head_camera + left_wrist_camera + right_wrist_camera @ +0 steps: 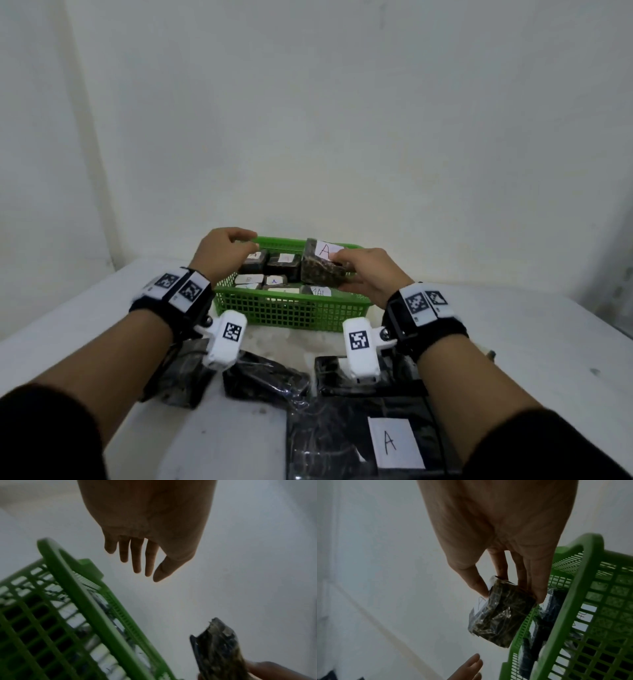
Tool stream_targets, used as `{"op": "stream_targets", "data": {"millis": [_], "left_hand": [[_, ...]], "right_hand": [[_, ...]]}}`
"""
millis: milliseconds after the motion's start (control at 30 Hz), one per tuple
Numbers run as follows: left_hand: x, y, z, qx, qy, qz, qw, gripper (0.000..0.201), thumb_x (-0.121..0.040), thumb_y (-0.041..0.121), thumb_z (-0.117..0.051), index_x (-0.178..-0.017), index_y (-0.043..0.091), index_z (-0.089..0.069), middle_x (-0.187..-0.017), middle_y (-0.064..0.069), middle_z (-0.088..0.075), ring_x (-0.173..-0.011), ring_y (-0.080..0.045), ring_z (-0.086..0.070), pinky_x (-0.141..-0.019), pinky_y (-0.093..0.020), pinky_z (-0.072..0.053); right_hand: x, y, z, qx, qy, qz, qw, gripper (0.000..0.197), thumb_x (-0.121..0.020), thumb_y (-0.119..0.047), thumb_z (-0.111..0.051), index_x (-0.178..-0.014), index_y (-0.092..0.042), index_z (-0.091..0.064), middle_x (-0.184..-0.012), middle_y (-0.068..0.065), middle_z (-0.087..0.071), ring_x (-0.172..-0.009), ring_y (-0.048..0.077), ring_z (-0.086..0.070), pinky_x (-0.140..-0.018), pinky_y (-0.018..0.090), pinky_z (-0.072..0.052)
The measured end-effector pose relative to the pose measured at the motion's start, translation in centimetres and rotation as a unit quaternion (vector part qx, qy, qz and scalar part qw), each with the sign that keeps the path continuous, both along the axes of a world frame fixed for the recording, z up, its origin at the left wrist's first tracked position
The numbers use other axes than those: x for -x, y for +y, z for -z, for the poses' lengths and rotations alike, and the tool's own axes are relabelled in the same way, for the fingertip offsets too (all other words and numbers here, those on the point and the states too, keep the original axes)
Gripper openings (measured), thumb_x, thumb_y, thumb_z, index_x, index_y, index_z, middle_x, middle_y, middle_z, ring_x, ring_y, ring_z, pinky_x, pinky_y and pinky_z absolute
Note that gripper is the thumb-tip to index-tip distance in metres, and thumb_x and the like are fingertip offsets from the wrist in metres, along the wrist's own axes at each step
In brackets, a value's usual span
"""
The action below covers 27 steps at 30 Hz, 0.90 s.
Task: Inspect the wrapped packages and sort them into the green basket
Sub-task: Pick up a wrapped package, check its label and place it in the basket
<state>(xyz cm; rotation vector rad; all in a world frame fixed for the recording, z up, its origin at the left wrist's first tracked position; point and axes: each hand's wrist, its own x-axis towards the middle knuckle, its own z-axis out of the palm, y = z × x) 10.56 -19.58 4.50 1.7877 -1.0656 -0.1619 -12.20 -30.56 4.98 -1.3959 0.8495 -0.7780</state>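
My right hand (346,265) pinches a dark wrapped package (320,270) with a white label marked A, holding it tilted over the right part of the green basket (291,310). In the right wrist view the thumb and fingers (539,588) clamp the package (498,616) above the basket rim (570,601). Several labelled dark packages (282,263) lie inside the basket. My left hand (236,241) hovers over the basket's left end with nothing in it, its fingers (137,557) hanging loosely, and the held package (217,649) shows at lower right of that view.
More dark wrapped packages lie on the white table near me: one at left (185,377), one in the middle (265,380), one at right (376,373), and a large flat one with an A label (359,442). A pale wall stands right behind the basket.
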Motion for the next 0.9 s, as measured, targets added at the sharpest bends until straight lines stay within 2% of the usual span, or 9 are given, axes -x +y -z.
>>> {"op": "stream_targets", "data": {"millis": [100, 200, 267, 367, 467, 633, 733, 833, 900], "left_hand": [[-3.2, -1.4, 0.9, -0.09, -0.037, -0.075, 0.992, 0.05, -0.092, 0.026, -0.068, -0.139, 0.012, -0.06, -0.146, -0.011, -0.058, -0.132, -0.028, -0.055, -0.109, -0.039, -0.042], [-5.7, -2.6, 2.1, -0.156, -0.035, -0.127, 0.979, 0.064, -0.094, 0.033, -0.066, -0.148, 0.005, -0.047, -0.148, -0.019, -0.052, -0.131, -0.036, -0.055, -0.103, -0.04, -0.046], [-6.7, -3.2, 2.6, -0.195, -0.028, -0.121, 0.973, 0.05, -0.095, 0.029, -0.063, -0.135, -0.001, -0.056, -0.133, -0.02, -0.061, -0.113, -0.036, -0.06, -0.085, -0.034, -0.047], [-7.6, -4.3, 3.3, -0.201, -0.013, -0.099, 0.974, 0.026, -0.096, 0.026, -0.058, -0.086, 0.003, -0.065, -0.092, -0.018, -0.069, -0.085, -0.034, -0.065, -0.057, -0.026, -0.04], [-8.1, -5.2, 3.8, -0.199, -0.002, -0.096, 0.975, 0.024, -0.097, 0.018, -0.054, -0.096, 0.0, -0.069, -0.098, -0.021, -0.073, -0.091, -0.038, -0.071, -0.069, -0.033, -0.055], [-8.0, -5.6, 4.9, -0.21, -0.022, -0.104, 0.972, 0.029, -0.097, 0.012, -0.053, -0.121, 0.002, -0.065, -0.119, -0.021, -0.069, -0.106, -0.038, -0.066, -0.075, -0.033, -0.047], [-8.1, -5.5, 5.0, -0.196, -0.018, -0.106, 0.975, 0.027, -0.097, 0.013, -0.054, -0.118, 0.002, -0.068, -0.117, -0.021, -0.07, -0.105, -0.038, -0.066, -0.074, -0.032, -0.046], [-8.1, -5.3, 5.1, -0.184, -0.013, -0.107, 0.977, 0.027, -0.097, 0.011, -0.054, -0.117, 0.002, -0.068, -0.116, -0.022, -0.069, -0.104, -0.038, -0.065, -0.074, -0.031, -0.045], [-8.0, -5.3, 5.1, -0.177, -0.006, -0.107, 0.978, 0.026, -0.096, 0.009, -0.053, -0.116, 0.002, -0.069, -0.115, -0.021, -0.069, -0.097, -0.037, -0.063, -0.073, -0.032, -0.044]], "right_hand": [[-2.7, -1.8, 0.5, 0.014, 0.065, 0.016, 0.998, 0.01, -0.09, -0.007, -0.073, -0.097, -0.004, -0.066, -0.089, 0.012, -0.067, -0.078, 0.026, -0.068, -0.074, 0.038, -0.064], [-4.9, -3.7, 1.5, 0.034, 0.123, 0.015, 0.992, 0.019, -0.09, -0.011, -0.073, -0.103, -0.009, -0.059, -0.101, 0.013, -0.064, -0.076, 0.022, -0.063, -0.067, 0.033, -0.06], [-5.8, -4.8, 1.9, 0.04, 0.156, 0.019, 0.987, 0.019, -0.089, -0.013, -0.075, -0.103, -0.008, -0.062, -0.103, 0.015, -0.066, -0.078, 0.027, -0.068, -0.071, 0.038, -0.064], [-6.2, -6.1, 2.0, 0.025, 0.19, 0.04, 0.981, 0.014, -0.088, -0.013, -0.08, -0.09, -0.002, -0.071, -0.097, 0.018, -0.071, -0.088, 0.039, -0.077, -0.072, 0.048, -0.066], [-6.7, -7.1, 2.0, 0.017, 0.203, 0.064, 0.977, 0.016, -0.086, -0.01, -0.083, -0.081, -0.002, -0.07, -0.104, 0.019, -0.072, -0.091, 0.038, -0.076, -0.063, 0.045, -0.066], [-7.4, -8.0, 2.7, 0.038, 0.273, 0.043, 0.96, 0.018, -0.095, -0.013, -0.074, -0.08, -0.005, -0.069, -0.114, 0.015, -0.069, -0.108, 0.039, -0.073, -0.091, 0.051, -0.062], [-8.3, -8.6, 3.4, 0.032, 0.287, 0.037, 0.957, 0.021, -0.095, -0.013, -0.074, -0.111, 0.0, -0.071, -0.117, 0.015, -0.067, -0.111, 0.039, -0.071, -0.088, 0.048, -0.063], [-9.3, -8.9, 4.5, 0.034, 0.296, 0.019, 0.954, 0.036, -0.092, -0.016, -0.075, -0.124, -0.001, -0.068, -0.128, 0.018, -0.068, -0.115, 0.036, -0.07, -0.07, 0.037, -0.067], [-9.9, -9.7, 5.6, 0.039, 0.299, 0.003, 0.954, 0.048, -0.09, -0.019, -0.076, -0.135, -0.005, -0.063, -0.134, 0.016, -0.065, -0.124, 0.033, -0.066, -0.085, 0.039, -0.065]]}}
